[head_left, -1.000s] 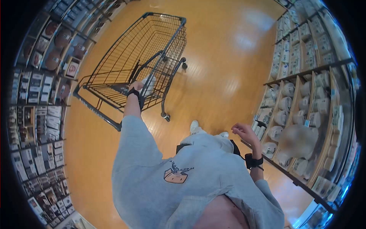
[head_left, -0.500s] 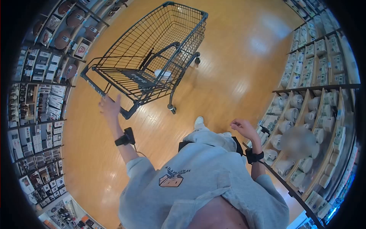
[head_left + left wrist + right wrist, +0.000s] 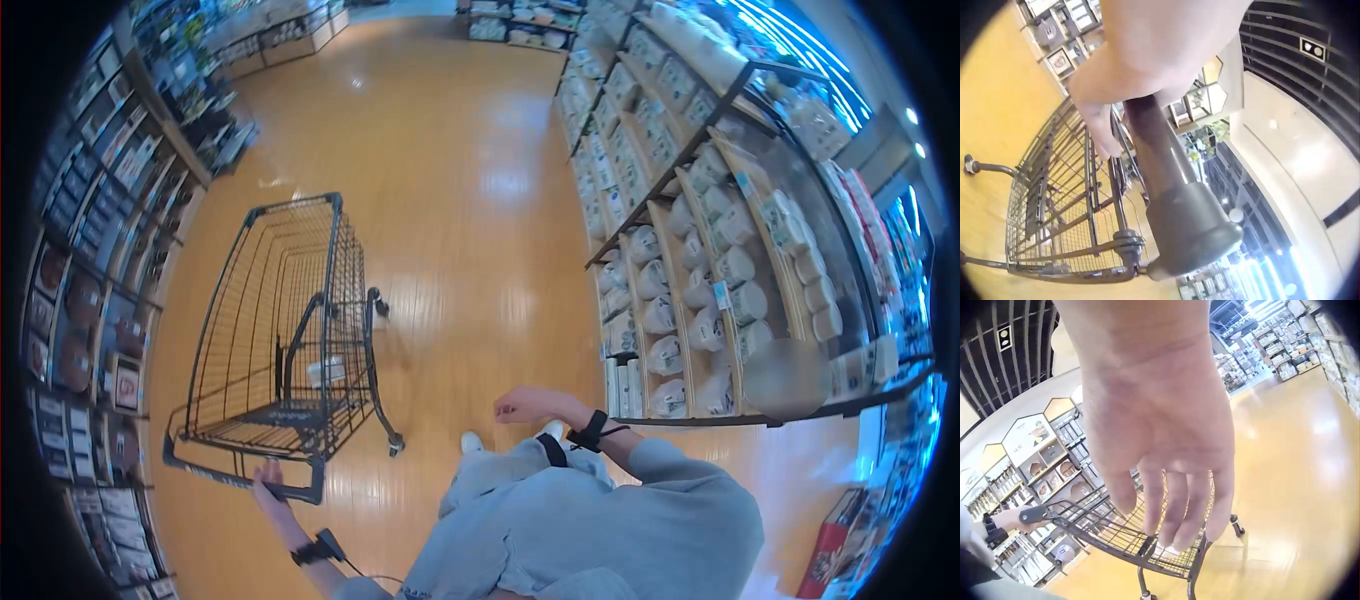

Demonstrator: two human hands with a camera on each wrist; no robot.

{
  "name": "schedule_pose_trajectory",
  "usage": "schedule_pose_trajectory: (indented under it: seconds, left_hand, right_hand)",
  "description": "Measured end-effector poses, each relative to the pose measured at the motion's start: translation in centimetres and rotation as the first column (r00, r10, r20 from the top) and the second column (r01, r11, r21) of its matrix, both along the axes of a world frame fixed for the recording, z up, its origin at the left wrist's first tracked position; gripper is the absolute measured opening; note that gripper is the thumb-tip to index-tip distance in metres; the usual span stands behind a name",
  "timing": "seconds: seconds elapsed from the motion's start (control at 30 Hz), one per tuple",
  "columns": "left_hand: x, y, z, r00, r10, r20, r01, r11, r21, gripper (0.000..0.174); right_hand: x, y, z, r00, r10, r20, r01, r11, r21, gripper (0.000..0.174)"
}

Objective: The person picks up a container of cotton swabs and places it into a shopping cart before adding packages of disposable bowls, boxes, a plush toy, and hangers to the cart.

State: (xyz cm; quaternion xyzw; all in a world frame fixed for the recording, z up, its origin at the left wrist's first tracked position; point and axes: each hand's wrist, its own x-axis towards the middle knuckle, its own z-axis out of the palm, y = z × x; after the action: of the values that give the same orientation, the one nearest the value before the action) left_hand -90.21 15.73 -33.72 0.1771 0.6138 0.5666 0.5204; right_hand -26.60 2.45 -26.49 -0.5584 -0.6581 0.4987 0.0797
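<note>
The left hand (image 3: 268,484) grips the handle bar (image 3: 215,474) of a black wire shopping cart (image 3: 290,300) near the bar's right end. Close up in the left wrist view, that hand (image 3: 1141,56) lies over the dark bar (image 3: 1160,150), fingers bent down at its side. A white item (image 3: 325,372) lies inside the cart. The right hand (image 3: 535,404) hangs in front of the body, touching nothing. In the right wrist view the palm (image 3: 1160,431) shows, with the fingers loosely extended and slightly bent.
Shelves with white wrapped packs (image 3: 655,315) line the right side. Shelves of boxed goods and brown round items (image 3: 80,300) stand at the left. A wood-coloured floor (image 3: 430,220) runs between them to display stands (image 3: 290,38) farther off. A red item (image 3: 830,545) is low at the right.
The left hand has left the cart's basket area and come onto the handle bar. The view has tilted up and turned, so the cart appears lower and farther left. The right hand remains empty.
</note>
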Motion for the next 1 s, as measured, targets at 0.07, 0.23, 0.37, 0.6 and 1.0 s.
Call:
schedule_pose_trajectory:
  seconds: [0.07,0.23,0.37,0.6,1.0]
  left_hand:
    - [4.5,-0.6,0.1,1.0,-0.004,0.008,0.004,0.999,-0.053,0.05]
    - [19.2,-1.3,8.8,0.871,-0.482,-0.09,0.435,0.845,-0.311,0.053]
    - [23.7,-1.6,13.0,0.128,-0.719,-0.683,0.85,0.435,-0.298,0.044]
    - [20.8,4.2,16.0,-0.26,0.208,-0.943,0.341,0.933,0.112,0.032]
    - [33.3,8.1,9.0,0.567,-0.199,-0.799,0.391,0.919,0.049,0.023]
  right_hand:
    - [-1.7,1.9,0.3,0.999,0.05,-0.003,-0.05,0.999,-0.013,0.035]
    - [-8.4,8.4,3.3,0.995,-0.062,-0.084,0.093,0.893,0.44,0.047]
    - [-11.5,14.7,3.7,0.982,-0.183,-0.055,0.144,0.518,0.843,0.039]
    - [0.3,24.5,1.6,0.958,-0.285,-0.046,0.261,0.79,0.555,0.028]
    - [19.6,37.9,3.4,0.954,-0.217,-0.209,0.282,0.886,0.369,0.016]
